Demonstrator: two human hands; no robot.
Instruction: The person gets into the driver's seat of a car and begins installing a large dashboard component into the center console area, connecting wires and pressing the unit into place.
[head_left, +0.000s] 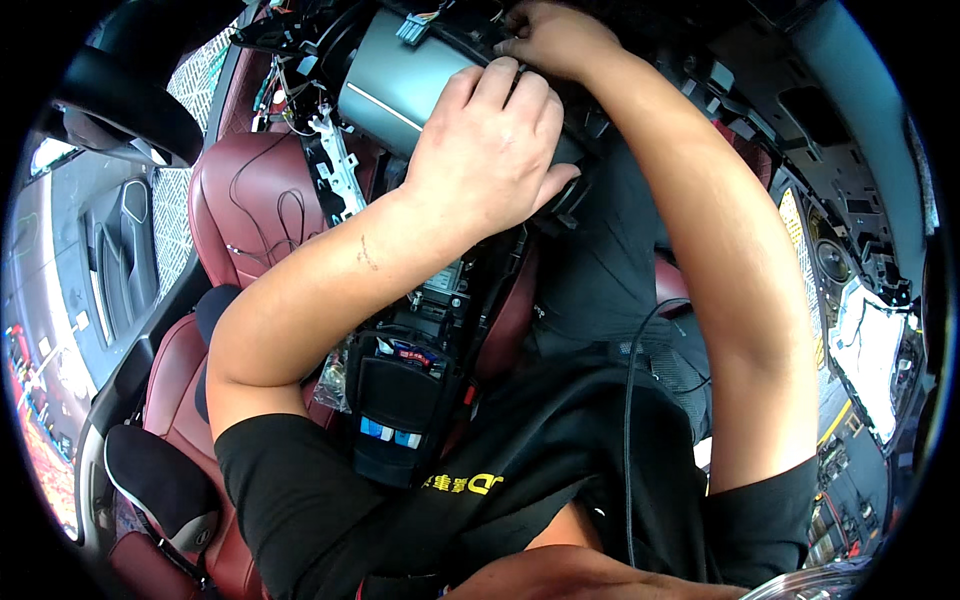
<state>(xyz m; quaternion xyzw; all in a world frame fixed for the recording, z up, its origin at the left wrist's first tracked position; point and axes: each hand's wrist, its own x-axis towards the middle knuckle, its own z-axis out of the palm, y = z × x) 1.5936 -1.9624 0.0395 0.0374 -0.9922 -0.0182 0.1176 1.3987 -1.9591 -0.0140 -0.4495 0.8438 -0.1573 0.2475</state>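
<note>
A silver-grey curved dashboard panel [390, 85] with a pale strip lies at the top middle, inside a stripped car cabin. My left hand [490, 145] lies over its right part, fingers bent over the upper edge and thumb pointing out to the right. Just beyond, my right hand [560, 38] has its fingers curled together in the dark area beside the panel; what they hold, if anything, is hidden. A pale blue connector [413, 28] with thin wires sits on the panel's top edge, left of my hands.
A steering wheel [125, 105] stands at the upper left. Red seats [245, 195] bear a loose black cable [290, 215]. Below my left forearm runs the opened centre console [395, 390]. Exposed wiring and a white bracket [335, 160] flank the panel. A black cable [630, 440] crosses my shirt.
</note>
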